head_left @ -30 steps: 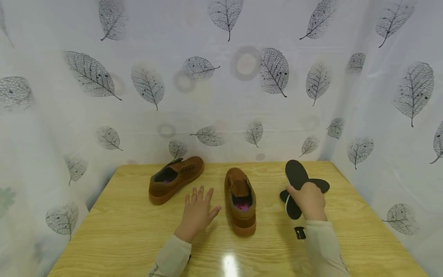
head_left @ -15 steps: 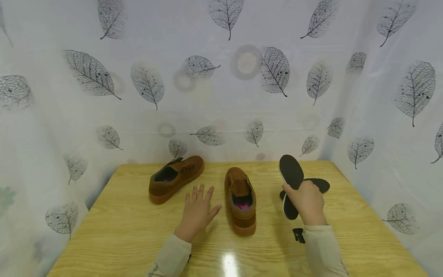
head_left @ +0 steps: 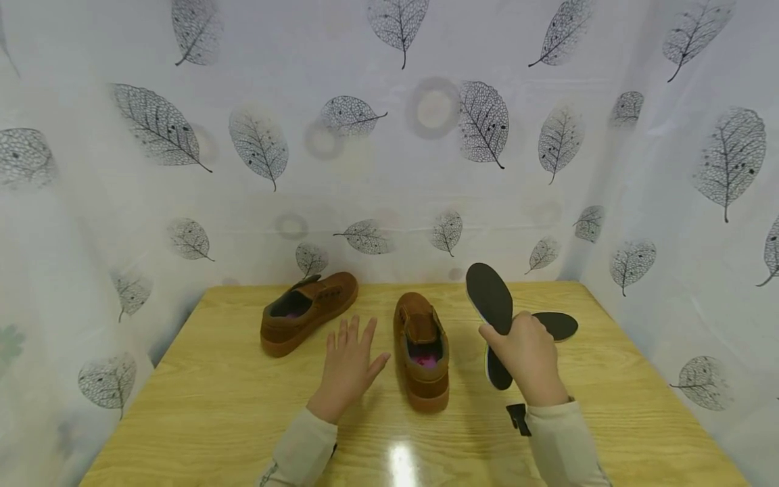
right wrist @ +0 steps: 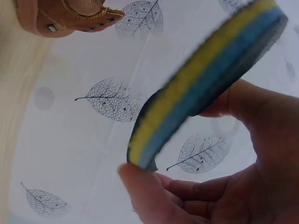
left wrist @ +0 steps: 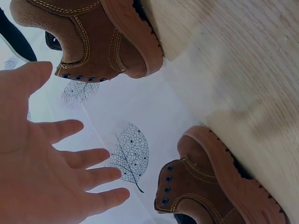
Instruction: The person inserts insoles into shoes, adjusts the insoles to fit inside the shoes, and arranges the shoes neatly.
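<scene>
My right hand (head_left: 531, 355) grips a black insole (head_left: 489, 294) around its middle, one end pointing up and away. In the right wrist view, yellow and blue layers (right wrist: 187, 88) show along the insole's edge. A second black insole (head_left: 556, 325) lies on the table behind that hand, partly hidden by it. My left hand (head_left: 347, 372) has its fingers spread over the table, holding nothing. It is between two brown shoes: one (head_left: 309, 312) lies angled at the back left, the other (head_left: 421, 382) stands in the middle with its heel toward me and pink showing inside.
The wooden table (head_left: 213, 406) has a bright light reflection near its front. A white curtain (head_left: 389, 176) printed with grey leaves hangs behind it and along both sides. A small black piece (head_left: 518, 419) shows beside my right cuff.
My right hand has moved left with the insole, raising its far end and bringing it closer to the middle shoe. The second insole stays put. My left hand is nearly still.
</scene>
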